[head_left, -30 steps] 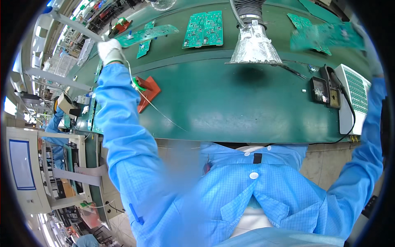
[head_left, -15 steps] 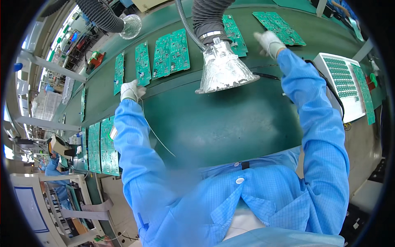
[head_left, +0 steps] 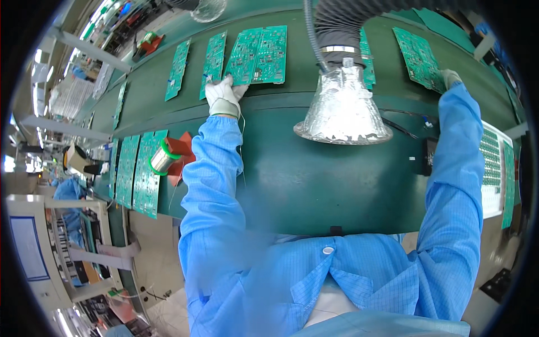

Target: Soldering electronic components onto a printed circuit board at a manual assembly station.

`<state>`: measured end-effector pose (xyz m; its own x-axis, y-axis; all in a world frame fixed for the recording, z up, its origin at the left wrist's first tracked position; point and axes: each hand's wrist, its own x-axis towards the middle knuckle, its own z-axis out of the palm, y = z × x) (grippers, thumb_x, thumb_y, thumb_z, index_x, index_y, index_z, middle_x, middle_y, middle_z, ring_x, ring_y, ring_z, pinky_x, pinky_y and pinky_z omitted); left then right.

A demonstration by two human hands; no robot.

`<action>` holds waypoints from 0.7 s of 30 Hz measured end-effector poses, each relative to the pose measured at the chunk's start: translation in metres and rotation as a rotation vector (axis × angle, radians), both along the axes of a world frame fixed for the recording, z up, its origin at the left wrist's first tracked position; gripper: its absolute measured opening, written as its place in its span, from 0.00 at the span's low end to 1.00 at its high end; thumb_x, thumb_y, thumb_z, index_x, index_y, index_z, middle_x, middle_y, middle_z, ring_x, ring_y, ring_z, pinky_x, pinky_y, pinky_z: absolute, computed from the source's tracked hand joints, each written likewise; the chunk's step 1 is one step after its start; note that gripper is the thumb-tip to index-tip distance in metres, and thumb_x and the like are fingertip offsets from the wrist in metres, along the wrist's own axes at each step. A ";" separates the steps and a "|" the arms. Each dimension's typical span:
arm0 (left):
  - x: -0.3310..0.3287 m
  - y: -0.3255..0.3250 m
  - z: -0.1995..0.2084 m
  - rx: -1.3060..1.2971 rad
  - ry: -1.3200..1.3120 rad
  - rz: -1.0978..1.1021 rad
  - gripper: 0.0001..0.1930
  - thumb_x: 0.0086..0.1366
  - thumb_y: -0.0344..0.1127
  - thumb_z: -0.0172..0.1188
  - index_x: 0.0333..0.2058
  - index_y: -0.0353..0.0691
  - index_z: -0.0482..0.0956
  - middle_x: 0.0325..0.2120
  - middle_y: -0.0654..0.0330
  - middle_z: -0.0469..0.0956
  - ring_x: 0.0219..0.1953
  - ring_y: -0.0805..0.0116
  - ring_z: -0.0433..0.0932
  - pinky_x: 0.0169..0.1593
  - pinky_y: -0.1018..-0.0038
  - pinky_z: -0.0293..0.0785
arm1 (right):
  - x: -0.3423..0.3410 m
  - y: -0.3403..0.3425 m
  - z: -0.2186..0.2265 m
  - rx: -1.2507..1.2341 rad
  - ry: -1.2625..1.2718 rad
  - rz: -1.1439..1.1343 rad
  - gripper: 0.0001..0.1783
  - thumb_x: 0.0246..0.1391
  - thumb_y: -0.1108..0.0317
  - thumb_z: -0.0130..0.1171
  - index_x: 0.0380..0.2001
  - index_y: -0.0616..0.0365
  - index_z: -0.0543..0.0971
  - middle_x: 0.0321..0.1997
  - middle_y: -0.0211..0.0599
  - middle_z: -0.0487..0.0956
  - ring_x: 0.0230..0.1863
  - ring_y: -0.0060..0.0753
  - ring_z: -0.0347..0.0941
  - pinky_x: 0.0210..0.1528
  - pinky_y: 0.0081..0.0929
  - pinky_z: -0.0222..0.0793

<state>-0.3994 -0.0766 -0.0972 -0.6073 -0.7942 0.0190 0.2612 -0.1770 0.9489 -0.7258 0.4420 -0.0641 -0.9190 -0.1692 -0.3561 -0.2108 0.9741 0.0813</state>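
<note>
My left hand (head_left: 224, 96), in a white glove, is at the near edge of a wide green circuit board (head_left: 258, 55), beside a narrow board (head_left: 214, 59). A thin solder wire (head_left: 242, 140) trails down from its closed fingers. Far out to the right, my gloved right hand (head_left: 451, 78) grips the near right corner of another circuit board (head_left: 418, 59); its fingertips are partly hidden. Between my arms hangs a foil-wrapped fume hood (head_left: 343, 106) on a ribbed black hose.
A solder spool (head_left: 164, 159) on a red stand is left of my left forearm, near several upright boards (head_left: 147, 180). A black tool (head_left: 400, 128) lies behind the hood. A white tray (head_left: 492, 196) of small boards stands right of my right arm. The green mat (head_left: 314, 185) spreads before me.
The view has shifted, so the boards and hood appear farther right. My left hand has gone from the narrow boards to the wide board; my right hand has moved to the right board's near corner.
</note>
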 end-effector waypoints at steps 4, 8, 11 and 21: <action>0.057 0.002 0.045 -0.108 -0.040 0.047 0.26 0.63 0.28 0.63 0.54 0.28 0.60 0.45 0.45 0.72 0.36 0.50 0.82 0.41 0.52 0.86 | -0.056 0.039 -0.049 -0.406 0.026 -0.407 0.27 0.65 0.47 0.54 0.51 0.59 0.81 0.47 0.41 0.84 0.45 0.40 0.80 0.48 0.37 0.73; 0.169 0.016 0.044 -0.369 -0.149 0.003 0.24 0.64 0.32 0.64 0.52 0.32 0.60 0.45 0.49 0.73 0.37 0.55 0.82 0.40 0.58 0.85 | -0.064 0.044 -0.057 -1.171 -0.072 -0.351 0.24 0.66 0.50 0.53 0.50 0.60 0.81 0.46 0.39 0.83 0.42 0.35 0.78 0.48 0.33 0.72; 0.209 0.056 0.044 -0.239 -0.135 0.048 0.23 0.65 0.34 0.64 0.51 0.36 0.61 0.45 0.51 0.74 0.39 0.60 0.82 0.40 0.60 0.85 | -0.057 0.049 -0.007 -0.842 0.252 0.077 0.21 0.66 0.58 0.51 0.49 0.65 0.81 0.47 0.41 0.83 0.45 0.34 0.79 0.49 0.33 0.73; 0.294 0.065 -0.012 -0.071 -0.295 0.227 0.22 0.64 0.31 0.63 0.53 0.40 0.64 0.40 0.57 0.74 0.37 0.61 0.80 0.37 0.63 0.79 | 0.330 0.056 0.093 -1.798 -0.403 -0.408 0.24 0.62 0.64 0.52 0.58 0.68 0.72 0.53 0.46 0.80 0.49 0.44 0.80 0.53 0.42 0.78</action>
